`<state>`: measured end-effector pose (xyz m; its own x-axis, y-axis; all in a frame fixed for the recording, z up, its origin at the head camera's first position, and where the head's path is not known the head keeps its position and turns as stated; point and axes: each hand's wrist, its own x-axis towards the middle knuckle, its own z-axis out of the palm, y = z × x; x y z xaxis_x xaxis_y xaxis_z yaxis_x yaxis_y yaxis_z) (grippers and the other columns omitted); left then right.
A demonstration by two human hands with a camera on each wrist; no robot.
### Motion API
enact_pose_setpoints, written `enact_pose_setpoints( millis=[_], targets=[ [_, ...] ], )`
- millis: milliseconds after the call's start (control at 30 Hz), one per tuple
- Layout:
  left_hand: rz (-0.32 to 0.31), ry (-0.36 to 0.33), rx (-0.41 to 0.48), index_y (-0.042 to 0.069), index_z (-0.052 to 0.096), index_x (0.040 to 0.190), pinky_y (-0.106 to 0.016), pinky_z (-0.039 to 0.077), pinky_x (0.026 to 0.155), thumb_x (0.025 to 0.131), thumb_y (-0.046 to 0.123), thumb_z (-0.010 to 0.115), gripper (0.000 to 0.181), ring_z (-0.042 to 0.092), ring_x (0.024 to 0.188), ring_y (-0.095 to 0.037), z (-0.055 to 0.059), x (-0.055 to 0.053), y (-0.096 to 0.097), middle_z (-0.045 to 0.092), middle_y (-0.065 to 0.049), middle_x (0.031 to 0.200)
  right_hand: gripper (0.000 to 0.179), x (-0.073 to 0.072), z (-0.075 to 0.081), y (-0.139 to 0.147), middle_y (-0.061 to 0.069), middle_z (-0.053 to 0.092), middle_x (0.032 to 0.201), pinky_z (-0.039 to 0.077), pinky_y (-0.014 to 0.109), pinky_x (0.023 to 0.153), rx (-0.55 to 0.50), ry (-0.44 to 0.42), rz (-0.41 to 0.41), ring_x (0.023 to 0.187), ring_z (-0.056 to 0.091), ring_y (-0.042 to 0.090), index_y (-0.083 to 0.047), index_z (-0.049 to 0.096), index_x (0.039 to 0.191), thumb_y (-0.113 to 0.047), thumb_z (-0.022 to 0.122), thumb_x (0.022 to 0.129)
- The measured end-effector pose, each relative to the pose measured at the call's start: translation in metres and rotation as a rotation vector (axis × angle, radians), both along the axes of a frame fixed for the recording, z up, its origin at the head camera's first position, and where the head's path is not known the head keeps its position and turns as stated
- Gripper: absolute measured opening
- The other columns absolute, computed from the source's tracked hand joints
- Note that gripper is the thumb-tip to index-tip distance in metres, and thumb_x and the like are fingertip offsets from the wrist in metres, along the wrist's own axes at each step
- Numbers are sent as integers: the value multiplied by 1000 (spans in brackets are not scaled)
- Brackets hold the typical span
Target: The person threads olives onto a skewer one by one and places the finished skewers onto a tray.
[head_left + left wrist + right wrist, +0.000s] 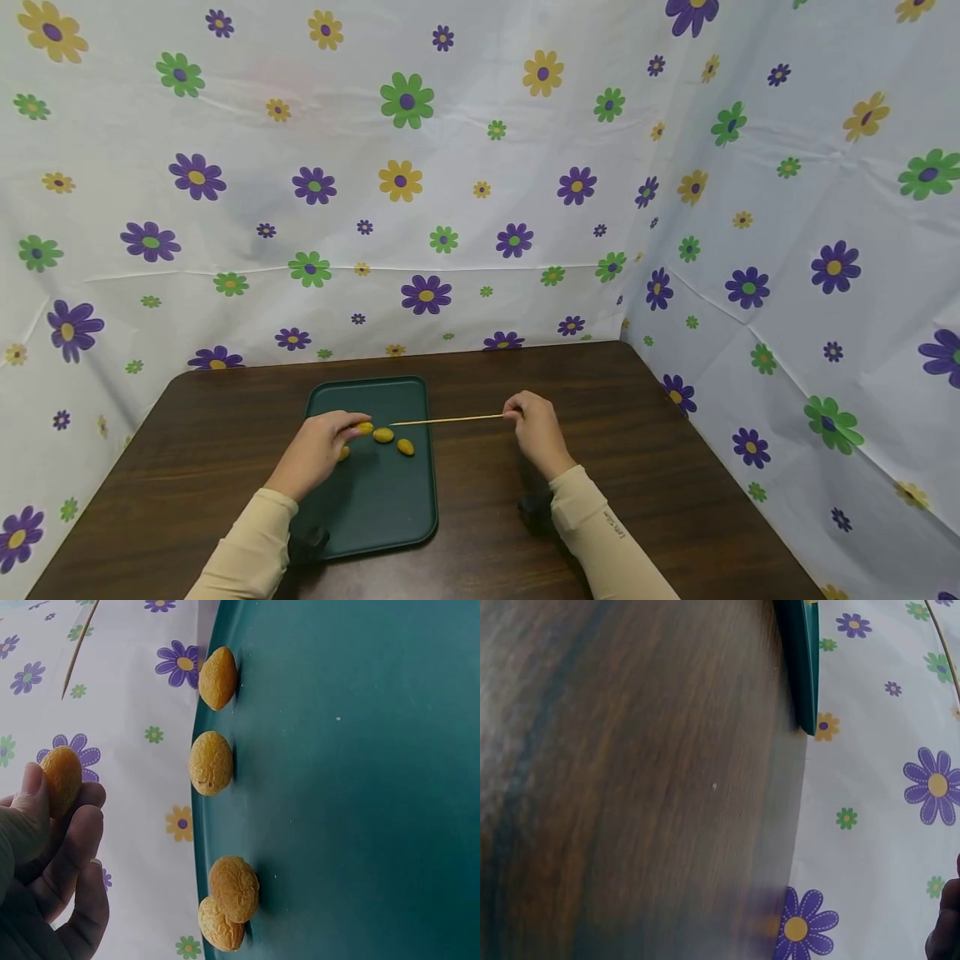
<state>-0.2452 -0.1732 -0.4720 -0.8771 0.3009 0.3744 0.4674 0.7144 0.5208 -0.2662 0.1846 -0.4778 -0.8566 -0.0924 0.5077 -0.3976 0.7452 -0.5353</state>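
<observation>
My left hand (pixel 317 448) is above the green tray (pixel 382 512) and pinches a small, wrinkled, yellow oval fruit (pixel 61 780) between thumb and fingers. My right hand (pixel 538 429), to the right of the tray, grips the end of a thin wooden skewer (pixel 457 419). The skewer points left, its sharp tip apart from the held fruit. Several similar fruits lie on the tray: one fruit (pixel 217 679), another fruit (pixel 211 763), and a touching pair with one fruit (pixel 234 889) against the other. Only a sliver of my right hand shows in the right wrist view.
The tray lies on a dark brown wooden table (pixel 600 400), left of its middle. A white flower-printed sheet (pixel 480 150) hangs behind the table and along its right side.
</observation>
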Motion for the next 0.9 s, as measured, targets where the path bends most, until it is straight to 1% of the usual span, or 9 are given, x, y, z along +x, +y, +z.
enact_pose_setpoints(
  millis=[200, 267, 500, 700, 900],
  targets=[
    [-11, -21, 14, 5, 74, 118, -43, 59, 84, 97, 4, 65, 22, 68, 91, -18, -1, 0, 2, 73, -4, 106, 19, 1, -1, -4, -1, 63, 77, 54, 33, 67, 7, -6, 2, 73, 61, 14, -9, 65, 74, 1, 77, 84],
    [-13, -18, 19, 6, 75, 117, -44, 59, 85, 97, 3, 65, 22, 68, 91, -18, 0, 1, 3, 73, -3, 106, 20, 1, -2, -5, -2, 63, 77, 53, 33, 67, 9, 0, 5, 72, 60, 14, -10, 65, 73, 2, 77, 84],
    [-32, 3, 27, 5, 75, 116, -44, 58, 86, 96, 2, 67, 22, 70, 94, -20, 0, 2, 6, 73, -4, 107, 20, 1, -2, -10, -3, 63, 78, 53, 32, 67, -7, -33, 8, 72, 59, 13, -11, 65, 73, 0, 77, 85],
    [-36, -2, 32, 6, 75, 116, -46, 58, 88, 95, 1, 68, 23, 70, 95, -21, 1, 3, 9, 73, -4, 107, 19, 2, -2, -13, -2, 65, 80, 54, 33, 68, -2, -43, 7, 74, 60, 14, -11, 65, 74, 1, 76, 86],
    [-35, -16, 27, 6, 75, 117, -46, 57, 89, 95, 3, 68, 23, 70, 97, -22, 1, 3, 11, 73, -4, 108, 18, 1, -5, -14, -2, 65, 80, 55, 32, 69, 11, -48, 9, 75, 61, 13, -11, 66, 75, -1, 76, 86]
  ],
)
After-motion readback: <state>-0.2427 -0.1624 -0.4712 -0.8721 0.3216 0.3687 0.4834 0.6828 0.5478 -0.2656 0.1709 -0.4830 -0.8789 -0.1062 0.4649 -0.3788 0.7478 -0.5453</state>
